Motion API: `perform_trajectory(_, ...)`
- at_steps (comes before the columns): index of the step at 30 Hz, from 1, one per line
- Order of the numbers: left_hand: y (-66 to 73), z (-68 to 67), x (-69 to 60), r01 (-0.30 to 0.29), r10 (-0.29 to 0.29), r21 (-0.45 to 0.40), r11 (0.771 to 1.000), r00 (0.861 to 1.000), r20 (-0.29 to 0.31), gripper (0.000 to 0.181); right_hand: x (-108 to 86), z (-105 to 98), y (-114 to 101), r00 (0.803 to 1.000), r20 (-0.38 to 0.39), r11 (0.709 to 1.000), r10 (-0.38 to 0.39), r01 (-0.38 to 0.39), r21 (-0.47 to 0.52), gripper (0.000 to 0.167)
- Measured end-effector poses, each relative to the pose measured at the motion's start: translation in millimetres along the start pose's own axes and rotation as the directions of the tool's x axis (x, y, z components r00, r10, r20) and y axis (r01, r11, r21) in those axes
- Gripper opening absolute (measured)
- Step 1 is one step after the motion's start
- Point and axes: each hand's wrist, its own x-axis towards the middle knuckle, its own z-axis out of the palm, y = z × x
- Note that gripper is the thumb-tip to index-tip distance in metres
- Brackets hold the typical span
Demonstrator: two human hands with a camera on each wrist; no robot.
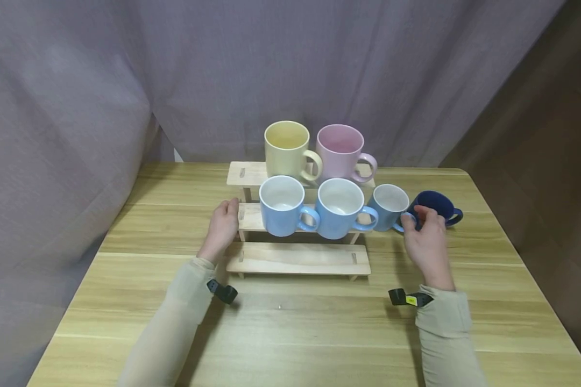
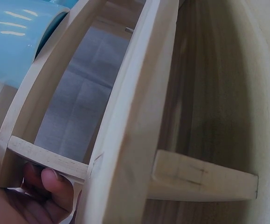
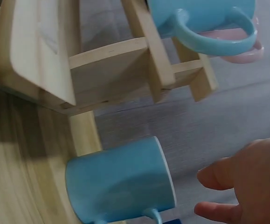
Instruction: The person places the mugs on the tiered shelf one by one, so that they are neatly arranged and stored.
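A three-tier wooden rack (image 1: 297, 259) stands mid-table. My left hand (image 1: 224, 223) grips its left end around the middle tier; the left wrist view shows fingers (image 2: 58, 186) curled under a side bar (image 2: 46, 156). To the right of the rack, a light blue mug (image 1: 380, 214) stands on the table. Over its handle hovers my right hand (image 1: 428, 247), thumb and forefinger spread. In the right wrist view these fingers (image 3: 218, 175) are apart from that mug (image 3: 121, 182). A dark blue mug (image 1: 436, 203) is just behind the hand, partly hidden by it.
Two light blue mugs (image 1: 282, 215) occupy the middle tier, handles to the right. On the top tier are a yellow mug (image 1: 283, 161) and a pink mug (image 1: 336, 164). Grey curtains (image 1: 271, 64) hang behind the wooden table (image 1: 290, 333), with a brown one at right.
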Motion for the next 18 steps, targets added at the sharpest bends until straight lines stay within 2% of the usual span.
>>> perform_trajectory(8, -1.0, 0.2, 0.8, 0.013, -0.013, -0.019, 1.000, 1.000, 0.008, 0.050, 4.3, 8, 6, 0.998, 0.062, 0.999, -0.026, 0.028, -0.040, 0.055)
perform_trajectory(14, -1.8, 0.4, 2.0, 0.015, -0.015, -0.031, 0.999, 1.000, 0.013, 0.047, 6.7, 12, 6, 0.996, 0.065, 0.996, -0.063, 0.067, -0.064, 0.052)
perform_trajectory(18, -2.2, 0.4, 2.4, 0.009, -0.009, -0.034, 0.999, 1.000, 0.011, 0.046, 6.3, 14, 6, 0.996, 0.057, 0.994, -0.062, 0.067, -0.086, 0.051)
